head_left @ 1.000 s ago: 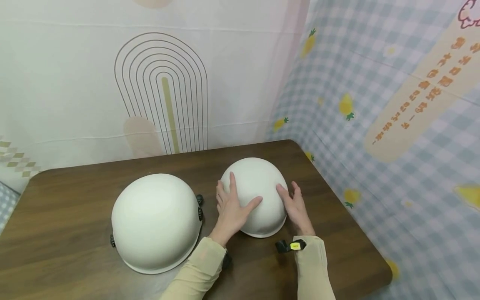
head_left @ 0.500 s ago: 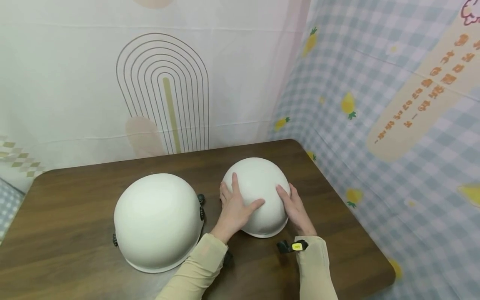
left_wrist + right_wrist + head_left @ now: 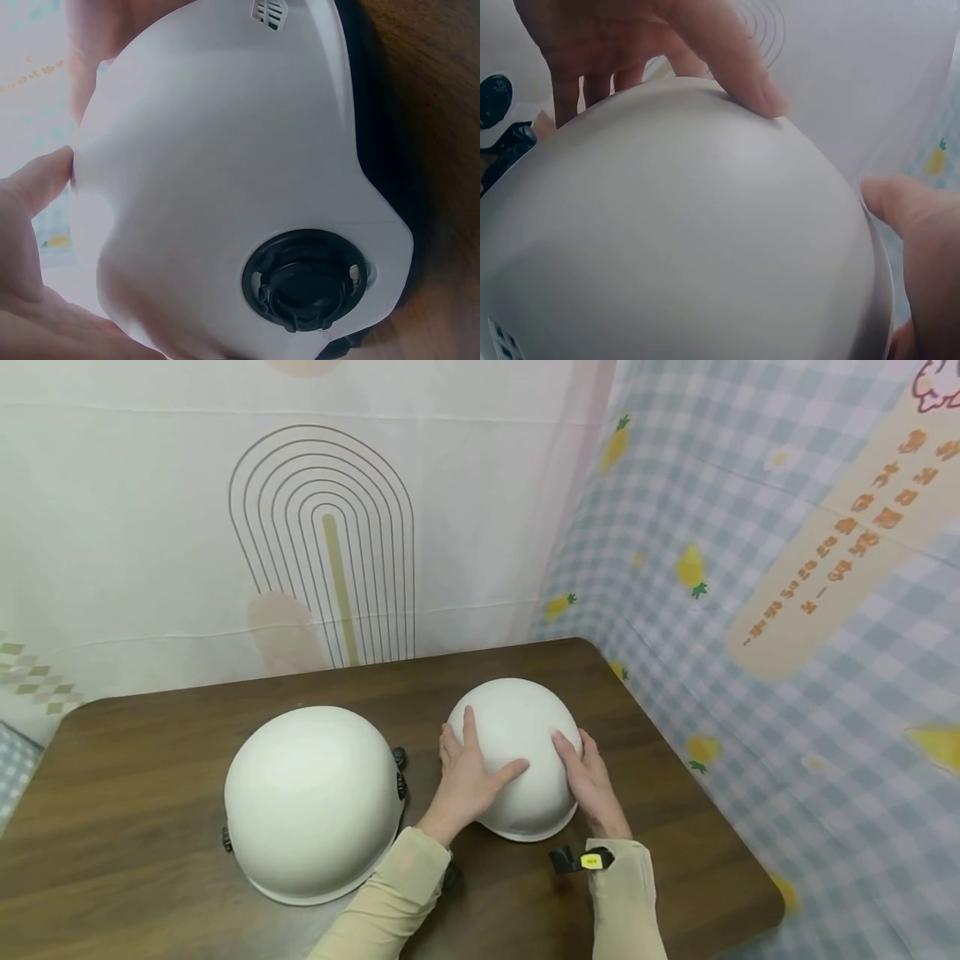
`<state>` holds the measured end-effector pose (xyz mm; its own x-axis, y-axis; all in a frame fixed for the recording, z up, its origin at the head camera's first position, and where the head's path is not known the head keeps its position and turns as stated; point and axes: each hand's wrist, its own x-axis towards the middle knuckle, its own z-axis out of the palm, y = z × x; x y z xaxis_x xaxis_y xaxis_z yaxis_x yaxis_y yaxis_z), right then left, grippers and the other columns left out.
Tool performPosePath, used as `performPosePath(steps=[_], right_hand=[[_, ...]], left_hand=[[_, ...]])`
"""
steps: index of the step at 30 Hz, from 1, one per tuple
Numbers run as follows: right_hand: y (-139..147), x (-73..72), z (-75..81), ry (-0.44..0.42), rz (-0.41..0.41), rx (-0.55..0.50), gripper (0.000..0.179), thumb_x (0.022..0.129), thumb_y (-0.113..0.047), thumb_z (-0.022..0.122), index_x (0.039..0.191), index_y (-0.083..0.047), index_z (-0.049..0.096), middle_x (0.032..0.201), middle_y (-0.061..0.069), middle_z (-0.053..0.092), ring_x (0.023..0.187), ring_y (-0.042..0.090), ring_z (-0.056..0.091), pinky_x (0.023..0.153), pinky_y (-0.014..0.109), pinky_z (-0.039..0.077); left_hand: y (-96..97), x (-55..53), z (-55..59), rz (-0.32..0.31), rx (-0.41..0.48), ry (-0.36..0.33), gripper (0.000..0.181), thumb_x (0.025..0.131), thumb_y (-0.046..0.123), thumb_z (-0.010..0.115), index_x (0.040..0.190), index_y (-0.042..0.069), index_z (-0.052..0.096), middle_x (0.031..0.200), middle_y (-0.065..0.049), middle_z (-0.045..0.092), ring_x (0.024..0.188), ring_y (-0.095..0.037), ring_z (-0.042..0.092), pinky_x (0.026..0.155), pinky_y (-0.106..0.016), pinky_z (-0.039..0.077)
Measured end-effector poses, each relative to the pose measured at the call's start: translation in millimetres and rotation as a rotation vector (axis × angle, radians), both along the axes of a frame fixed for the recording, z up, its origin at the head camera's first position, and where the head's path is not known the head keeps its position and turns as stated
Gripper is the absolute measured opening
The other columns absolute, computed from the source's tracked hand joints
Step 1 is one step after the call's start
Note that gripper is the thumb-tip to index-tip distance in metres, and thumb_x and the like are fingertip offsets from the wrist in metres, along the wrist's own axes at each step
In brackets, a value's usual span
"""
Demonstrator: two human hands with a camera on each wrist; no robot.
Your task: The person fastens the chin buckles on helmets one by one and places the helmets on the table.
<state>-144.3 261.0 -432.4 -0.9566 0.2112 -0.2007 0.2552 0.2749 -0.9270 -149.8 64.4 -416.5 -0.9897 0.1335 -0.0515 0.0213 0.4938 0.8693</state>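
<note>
Brown tbl (image 3: 127, 760), right: R hand (image 3: 595, 783) closed fingers in vs 1s ago, so w/ L hand (image 3: 468, 783) now grips wht helmet (image 3: 519, 720) both sides.

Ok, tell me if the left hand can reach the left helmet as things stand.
Probably yes, once it lets go: the left hand is holding the right helmet, but the left helmet sits near its forearm, with nothing visible in between.

Cannot read the blurred orange characters (image 3: 845, 526) on the checked cloth (image 3: 675, 668). Cannot decipher the yellow label (image 3: 592, 861) on the black wrist device (image 3: 563, 860).
</note>
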Motion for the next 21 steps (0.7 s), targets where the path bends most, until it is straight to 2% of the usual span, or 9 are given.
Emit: performPosePath(steps=[4, 9, 14, 21], right_hand=[[-1.8, 2.2, 7.8, 0.001, -0.013, 0.049, 0.099, 0.086, -0.071, 0.051, 0.155, -0.009, 0.014, 0.154, 0.018, 0.023, 0.136, 0.037, 0.032, 0.102, 0.062, 0.033], [-0.2, 6.5, 21.1, 0.039, -0.029, 0.169, 0.101, 0.086, -0.072, 0.051, 0.156, -0.011, 0.012, 0.151, 0.019, 0.023, 0.134, 0.039, 0.033, 0.099, 0.064, 0.034], [2.7, 10.7, 26.0, 0.037, -0.028, 0.21, 0.102, 0.084, -0.073, 0.051, 0.157, -0.015, 0.01, 0.153, 0.017, 0.021, 0.135, 0.038, 0.032, 0.1, 0.063, 0.034], [-1.0, 13.5, 31.4, 0.007, -0.013, 0.235, 0.105, 0.083, -0.075, 0.052, 0.157, -0.017, 0.005, 0.155, 0.017, 0.016, 0.138, 0.038, 0.026, 0.1, 0.065, 0.032]], left_hand=[[-1.4, 1.0, 1.6, 0.007, 0.002, 0.002, 0.116, 0.076, 0.058, 0.075, 0.157, 0.012, 0.006, 0.156, -0.03, -0.001, 0.142, -0.049, 0.01, 0.102, -0.061, 0.033], [-1.7, 1.7, 1.1, -0.002, 0.029, 0.01, 0.12, 0.073, 0.063, 0.076, 0.158, 0.018, 0.004, 0.156, -0.027, 0.008, 0.14, -0.045, 0.018, 0.099, -0.058, 0.037], [-1.5, 2.0, -0.4, -0.032, 0.042, 0.002, 0.117, 0.073, 0.066, 0.074, 0.158, 0.026, 0.004, 0.156, -0.027, 0.007, 0.14, -0.044, 0.019, 0.098, -0.059, 0.038], [-4.0, 2.0, 1.4, -0.045, 0.06, -0.023, 0.116, 0.074, 0.064, 0.074, 0.158, 0.025, 0.003, 0.157, -0.027, 0.004, 0.14, -0.05, 0.015, 0.098, -0.062, 0.036]])
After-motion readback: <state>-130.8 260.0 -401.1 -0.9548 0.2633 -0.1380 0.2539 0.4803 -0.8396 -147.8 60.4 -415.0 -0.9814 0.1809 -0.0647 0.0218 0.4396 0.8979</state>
